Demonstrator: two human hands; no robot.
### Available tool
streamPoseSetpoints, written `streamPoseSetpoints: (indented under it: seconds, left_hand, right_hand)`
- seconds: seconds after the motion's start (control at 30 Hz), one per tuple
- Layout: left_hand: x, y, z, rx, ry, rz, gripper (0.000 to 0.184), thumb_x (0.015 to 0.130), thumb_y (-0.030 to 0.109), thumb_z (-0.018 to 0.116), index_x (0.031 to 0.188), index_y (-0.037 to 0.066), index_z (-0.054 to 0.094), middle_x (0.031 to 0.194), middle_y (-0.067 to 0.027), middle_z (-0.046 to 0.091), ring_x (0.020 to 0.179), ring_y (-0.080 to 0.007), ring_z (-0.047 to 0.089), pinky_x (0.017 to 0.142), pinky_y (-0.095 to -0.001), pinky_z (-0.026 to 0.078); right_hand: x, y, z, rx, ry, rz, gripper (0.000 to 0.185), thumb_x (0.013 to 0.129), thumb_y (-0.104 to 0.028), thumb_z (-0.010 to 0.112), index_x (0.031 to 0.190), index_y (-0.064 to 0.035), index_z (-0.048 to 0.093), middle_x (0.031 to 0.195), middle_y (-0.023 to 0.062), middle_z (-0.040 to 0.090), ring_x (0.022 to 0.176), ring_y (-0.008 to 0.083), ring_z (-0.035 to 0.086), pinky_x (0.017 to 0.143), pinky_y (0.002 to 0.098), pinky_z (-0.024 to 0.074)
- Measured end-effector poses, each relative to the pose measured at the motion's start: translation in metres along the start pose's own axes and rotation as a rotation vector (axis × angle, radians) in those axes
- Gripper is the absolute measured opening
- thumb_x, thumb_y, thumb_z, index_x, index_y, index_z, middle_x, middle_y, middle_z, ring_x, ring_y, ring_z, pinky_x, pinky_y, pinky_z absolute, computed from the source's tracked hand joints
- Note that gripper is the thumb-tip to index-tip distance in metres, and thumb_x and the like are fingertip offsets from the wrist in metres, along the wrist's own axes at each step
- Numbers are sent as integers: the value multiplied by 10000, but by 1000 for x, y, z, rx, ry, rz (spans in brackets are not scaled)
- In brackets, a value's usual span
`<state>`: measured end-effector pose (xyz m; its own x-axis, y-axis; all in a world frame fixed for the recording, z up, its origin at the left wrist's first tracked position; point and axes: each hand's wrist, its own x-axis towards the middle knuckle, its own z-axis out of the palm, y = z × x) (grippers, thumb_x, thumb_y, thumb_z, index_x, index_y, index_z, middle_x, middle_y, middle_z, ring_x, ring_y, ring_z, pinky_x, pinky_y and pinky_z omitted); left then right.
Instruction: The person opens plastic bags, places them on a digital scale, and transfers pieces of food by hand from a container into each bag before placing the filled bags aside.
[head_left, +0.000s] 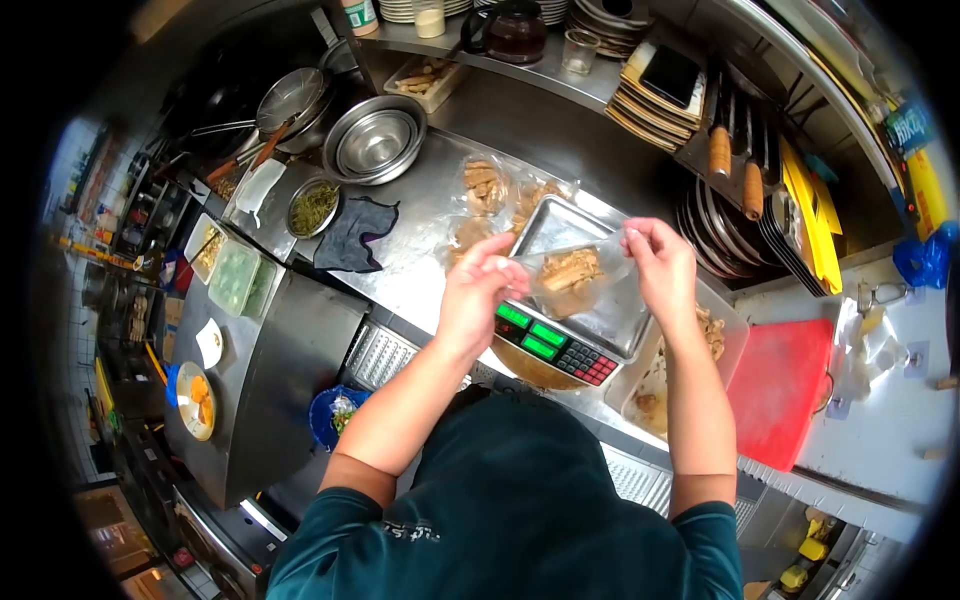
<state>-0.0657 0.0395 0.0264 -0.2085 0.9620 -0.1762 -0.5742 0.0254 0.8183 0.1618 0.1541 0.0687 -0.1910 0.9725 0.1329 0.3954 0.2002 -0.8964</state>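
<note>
A clear plastic bag with brown sliced food (568,272) hangs over the metal tray (627,335) of a digital scale (545,340) with green displays. My left hand (478,290) pinches the bag's left edge, and my right hand (655,258) pinches its right edge near the top. Several filled clear bags (484,186) lie on the steel counter behind the scale. Right of the scale, partly behind my right forearm, a plastic tub (715,345) holds more of the brown food.
A red cutting board (778,395) lies at the right. Metal bowls (375,140), a dark cloth (358,234) and a bowl of greens (313,208) are at the left. A shelf (555,72) with dishes and stacked plates runs along the back, with knives (720,150) at its right.
</note>
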Motion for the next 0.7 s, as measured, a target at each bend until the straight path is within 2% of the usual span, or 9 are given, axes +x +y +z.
streamPoseSetpoints:
  seconds: [0.1,0.23,0.27,0.4,0.5,0.57,0.7]
  left_hand:
    - [0,41,-20,-11,57,123,455,910,-17,579,1362,-2,529,942,-106,708,732,-144,650,677,-262,522]
    - [-1,94,-51,80,154,241,464,931,-33,552,1390,11,499,1026,-110,701,671,-94,604,554,-207,467]
    - [1,100,-64,115,154,267,480,924,-48,548,1398,5,491,1073,-114,691,688,-94,607,546,-206,462]
    - [35,97,-114,245,300,232,472,917,-69,536,1381,19,518,1219,-107,655,792,-102,627,560,-206,455]
    - [79,77,-166,303,337,158,514,908,-76,527,1410,31,507,1340,-113,614,856,-104,641,568,-206,442]
    - [110,67,-185,285,334,122,529,903,-78,536,1419,32,502,1415,-127,575,891,-97,656,571,-211,437]
    - [165,51,-209,301,271,-17,605,905,-41,588,1486,49,447,1171,-63,652,810,-90,599,606,-231,465]
  right_hand:
    - [26,-34,23,250,-148,14,173,957,-102,645,1064,20,705,883,73,723,789,113,680,710,285,547]
    - [58,-75,77,320,-372,73,189,994,-45,569,1152,29,642,916,57,678,821,101,654,728,230,513]
    - [66,-81,94,302,-422,76,203,991,-37,562,1171,23,632,927,59,677,822,105,658,716,228,507]
    - [114,-74,173,462,-557,333,229,979,-21,569,1203,-26,622,973,46,681,858,106,676,686,210,505]
    - [156,-44,234,634,-605,432,240,965,-33,581,1201,-45,628,1022,54,684,859,109,655,707,226,500]
    - [184,-28,265,582,-605,429,255,975,-11,559,1220,-45,622,1077,52,674,910,97,645,726,203,522]
    - [224,-19,300,522,-595,415,264,985,-39,559,1241,-55,620,1138,42,656,1046,96,605,837,236,513]
